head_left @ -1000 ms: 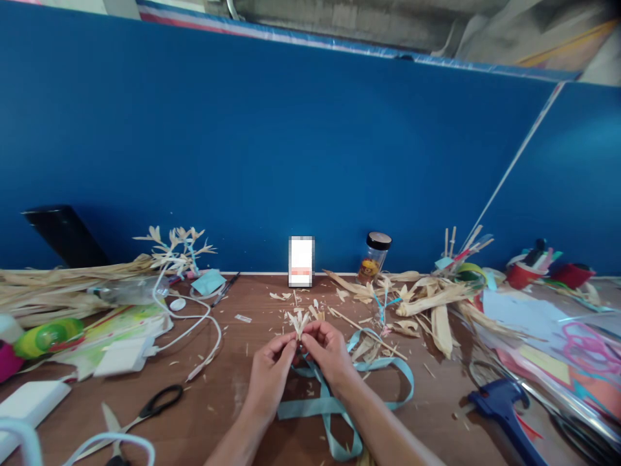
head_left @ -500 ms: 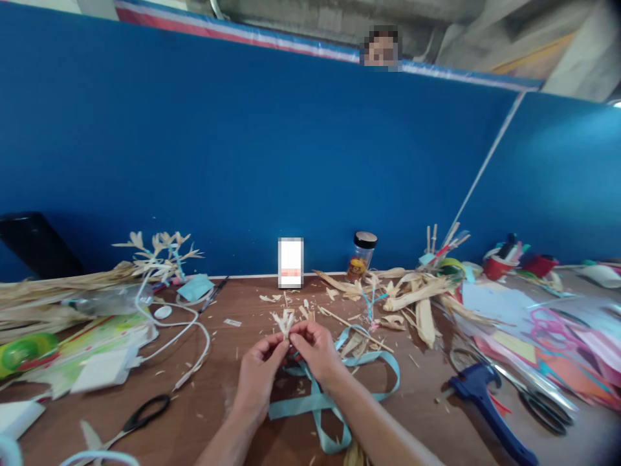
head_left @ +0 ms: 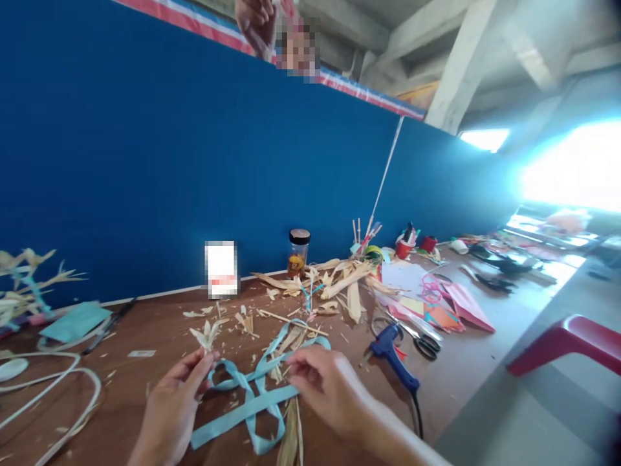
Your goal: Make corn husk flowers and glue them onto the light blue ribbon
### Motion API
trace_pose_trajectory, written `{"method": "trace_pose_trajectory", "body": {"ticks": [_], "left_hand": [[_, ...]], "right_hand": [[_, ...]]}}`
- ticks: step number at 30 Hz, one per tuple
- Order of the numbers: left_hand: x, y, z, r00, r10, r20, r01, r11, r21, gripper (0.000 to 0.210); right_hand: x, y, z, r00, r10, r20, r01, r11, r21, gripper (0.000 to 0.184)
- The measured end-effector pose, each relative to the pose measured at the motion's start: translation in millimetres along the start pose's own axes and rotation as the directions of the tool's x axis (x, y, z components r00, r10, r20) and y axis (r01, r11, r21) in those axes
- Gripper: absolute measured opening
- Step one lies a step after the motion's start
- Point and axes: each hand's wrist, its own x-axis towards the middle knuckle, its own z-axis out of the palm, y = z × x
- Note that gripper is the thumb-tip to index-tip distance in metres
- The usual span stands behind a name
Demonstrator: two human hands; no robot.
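1. Head view: the left hand (head_left: 172, 401) pinches a flower (head_left: 207, 336) of pale husk between thumb and fingers, petals pointing up and away.
2. The flower is left of centre, on the near side of a bright screen (head_left: 222, 268); the screen is blurred, its reddish band unreadable.
3. The right hand (head_left: 330, 388) is half curled at the right end of a blue ribbon (head_left: 228, 424); whether it grips anything, I cannot tell.
4. The ribbon lies in loops between the hands, one loop just beside the left fingertips.
5. A black-lidded jar (head_left: 297, 262) stands at the far side with a yellow print, too small to read. A small pale tag (head_left: 141, 353) at left is likewise illegible.
6. A blue panel (head_left: 194, 162) rises along the table's far edge; above it shows another person's hand (head_left: 257, 16).
7. Brown table (head_left: 116, 401) shows between the left hand and a white cable (head_left: 98, 388).
8. Right of the right hand, a glue gun (head_left: 398, 359) and black-handled scissors (head_left: 427, 346) limit sideways room; husks (head_left: 356, 275) crowd the far side.
9. The table's right edge slants away, with a red stool (head_left: 572, 333) beyond it.
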Motion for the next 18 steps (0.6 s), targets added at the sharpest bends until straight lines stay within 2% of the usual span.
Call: {"method": "trace_pose_trajectory", "body": {"ticks": [2,4,7,9,14,18], "left_hand": [[0.0,-1.2,-0.8,1.0,0.0,0.011,0.0,1.0,0.008,0.037],[0.2,-2.2,-1.9,1.0,-0.003,0.013,0.003,1.0,0.024,0.039],[1.9,-3.2,-3.5,1.0,0.0,0.017,-0.002,0.997,0.073,0.044],[3.6,-3.2,-4.0,1.0,0.003,-0.015,-0.001,0.994,0.105,0.045],[6.3,-4.0,-3.8,0.997,0.06,-0.058,-0.056,0.997,0.058,0.04],[5.0,-6.1,-2.0,0.998,0.057,-0.024,-0.056,0.997,0.056,0.041]], "right_hand": [[-22.2,24.0,-27.4,0.996,0.015,-0.086,-0.037,0.962,-0.27,0.018],[-40.2,49.6,-51.7,0.98,0.021,-0.196,-0.104,0.899,-0.426,0.017],[-59.4,75.2,-77.3,0.959,0.023,-0.282,-0.167,0.852,-0.497,0.016],[-67.7,79.1,-86.6,0.953,0.022,-0.303,-0.182,0.84,-0.511,0.017],[-71.4,68.2,-89.7,0.963,0.032,-0.267,-0.18,0.815,-0.551,0.019],[-67.8,61.1,-68.5,0.982,0.017,-0.186,-0.122,0.811,-0.572,0.017]]}}
